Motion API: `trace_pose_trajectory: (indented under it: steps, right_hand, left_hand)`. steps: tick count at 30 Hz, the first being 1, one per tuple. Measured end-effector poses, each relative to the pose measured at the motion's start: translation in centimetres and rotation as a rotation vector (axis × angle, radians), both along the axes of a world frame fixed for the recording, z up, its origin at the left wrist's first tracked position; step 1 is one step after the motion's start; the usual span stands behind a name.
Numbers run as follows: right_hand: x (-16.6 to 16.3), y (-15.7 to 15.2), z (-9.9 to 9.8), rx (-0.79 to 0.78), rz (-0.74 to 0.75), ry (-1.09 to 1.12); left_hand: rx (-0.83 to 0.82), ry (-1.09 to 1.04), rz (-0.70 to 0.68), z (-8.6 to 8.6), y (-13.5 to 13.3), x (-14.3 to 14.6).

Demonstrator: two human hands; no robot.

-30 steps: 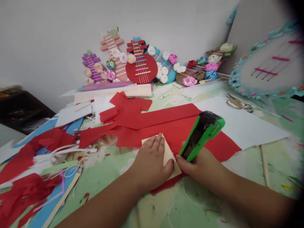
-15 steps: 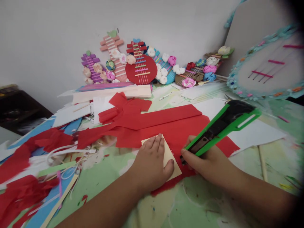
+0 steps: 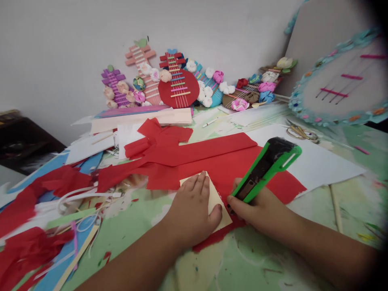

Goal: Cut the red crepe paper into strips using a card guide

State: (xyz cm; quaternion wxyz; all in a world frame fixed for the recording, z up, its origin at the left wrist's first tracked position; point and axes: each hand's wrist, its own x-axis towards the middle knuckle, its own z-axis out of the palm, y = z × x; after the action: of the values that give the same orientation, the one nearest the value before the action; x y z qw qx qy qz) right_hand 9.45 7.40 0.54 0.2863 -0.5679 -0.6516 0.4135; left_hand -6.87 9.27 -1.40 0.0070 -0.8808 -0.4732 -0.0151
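Observation:
My left hand (image 3: 194, 210) lies flat, fingers stretched out, on a pale yellow card (image 3: 214, 197). Beneath the card is a sheet of red paper (image 3: 209, 161), which also shows along the card's right and lower edges. Wrapped in my right hand (image 3: 257, 208) is a green and black utility knife (image 3: 263, 171), tilted with its handle up to the right. Its lower end is at the card's right edge, over the red paper; the blade tip is too small and dark to make out.
Paper-flower instrument models, a red one (image 3: 178, 89) among them, lean against the wall. Scissors (image 3: 301, 132) rest on white paper (image 3: 324, 161) at the right. Crumpled red paper (image 3: 33, 250) and blue strips clutter the left. A round decorated panel (image 3: 336, 87) stands at the back right.
The utility knife has moved down and left along the card's right edge with my right hand, its handle now more upright. The scissors are now uncovered. My left hand stays on the card.

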Motion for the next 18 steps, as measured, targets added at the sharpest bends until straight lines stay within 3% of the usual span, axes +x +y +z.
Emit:
trace_pose_trajectory:
  steps: [5, 18]
  right_hand:
    - [0.03, -0.21, 0.08, -0.007, -0.04, -0.015]
    - [0.07, -0.22, -0.71, 0.087, 0.05, -0.076]
  left_hand:
    - [-0.009, -0.001, 0.006, 0.02, 0.01, 0.05]
    - [-0.037, -0.005, 0.024, 0.17, 0.02, -0.06]
